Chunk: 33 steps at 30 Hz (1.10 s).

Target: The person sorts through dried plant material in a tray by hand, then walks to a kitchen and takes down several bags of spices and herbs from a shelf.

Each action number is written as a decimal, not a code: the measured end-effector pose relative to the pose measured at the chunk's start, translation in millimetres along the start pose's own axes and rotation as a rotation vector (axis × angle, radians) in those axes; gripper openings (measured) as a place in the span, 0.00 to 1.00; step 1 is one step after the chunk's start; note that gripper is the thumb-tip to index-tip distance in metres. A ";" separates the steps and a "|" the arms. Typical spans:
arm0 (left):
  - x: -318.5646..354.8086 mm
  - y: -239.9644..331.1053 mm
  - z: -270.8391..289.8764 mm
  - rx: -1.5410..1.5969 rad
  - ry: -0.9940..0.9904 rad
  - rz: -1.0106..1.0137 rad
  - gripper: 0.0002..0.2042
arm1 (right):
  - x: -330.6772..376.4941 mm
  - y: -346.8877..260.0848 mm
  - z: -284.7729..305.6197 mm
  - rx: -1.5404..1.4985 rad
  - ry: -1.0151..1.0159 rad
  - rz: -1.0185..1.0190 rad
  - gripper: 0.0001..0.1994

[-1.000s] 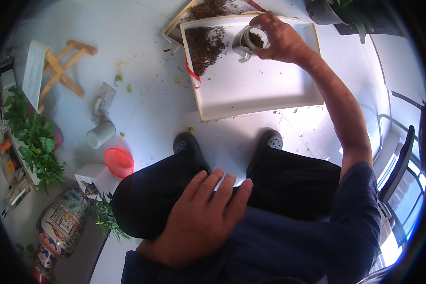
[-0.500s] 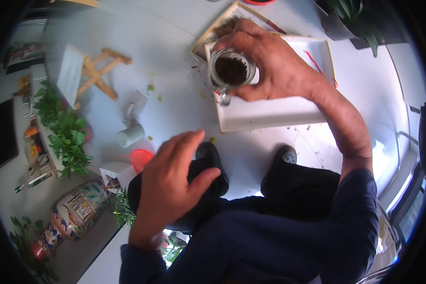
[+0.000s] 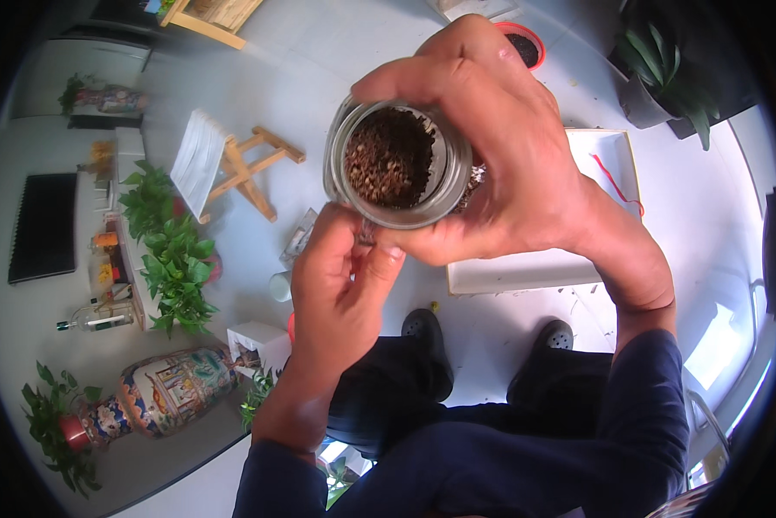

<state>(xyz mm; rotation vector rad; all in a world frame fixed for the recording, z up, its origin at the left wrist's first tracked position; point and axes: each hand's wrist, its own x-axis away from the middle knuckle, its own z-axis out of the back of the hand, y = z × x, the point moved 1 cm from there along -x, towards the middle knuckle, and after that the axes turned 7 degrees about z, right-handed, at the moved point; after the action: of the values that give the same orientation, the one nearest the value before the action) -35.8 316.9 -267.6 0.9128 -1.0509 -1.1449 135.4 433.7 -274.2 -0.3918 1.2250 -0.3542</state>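
1. Right hand [image 3: 509, 155] wraps its grip firmly round the jar [image 3: 459, 177]!
2. Left hand [image 3: 340, 289] pinches in, apparently on the half-hidden clasp [image 3: 366, 233].
3. Up high over the floor [image 3: 250, 263], that jar, soil [image 3: 386, 160] inside!

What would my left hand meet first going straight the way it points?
Probably the glass jar held in your right hand. Your left hand points up at it, its fingers apparently touching the jar's near side, though depth is unclear.

Soil [image 3: 388, 160] in jar [image 3: 405, 216]; stool [image 3: 244, 177] left; tray [image 3: 526, 272] behind, right.
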 end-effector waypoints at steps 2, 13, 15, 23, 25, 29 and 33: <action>1.7 -5.2 -2.1 0.070 -0.030 0.015 0.14 | -4.2 0.5 -3.9 -0.045 -0.093 0.034 0.30; -14.3 -20.7 3.1 0.115 0.054 -0.018 0.08 | 13.6 29.5 12.1 -0.339 -0.121 -0.021 0.31; -15.9 -26.1 2.6 -0.027 0.096 -0.132 0.07 | 16.0 35.8 17.6 -0.201 -0.108 0.052 0.23; -15.8 -26.3 1.8 -0.160 0.115 -0.137 0.07 | 11.0 39.9 30.6 -0.384 -0.092 0.139 0.06; -15.8 -24.8 -2.2 -0.154 0.120 -0.126 0.07 | 11.3 41.2 30.8 -0.431 -0.041 0.171 0.06; -14.2 -21.3 -6.6 -0.149 0.116 -0.110 0.08 | -0.6 15.7 44.8 0.017 -0.337 0.221 0.06; -14.9 -28.7 -6.7 -0.236 0.113 -0.129 0.09 | 8.7 -6.6 31.6 0.175 -0.530 0.072 0.08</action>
<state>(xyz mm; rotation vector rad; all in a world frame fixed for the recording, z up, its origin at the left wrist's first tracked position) -38.0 326.3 -299.2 0.8563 -0.7558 -1.2792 167.8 427.0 -269.3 -0.2661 0.6823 -0.2697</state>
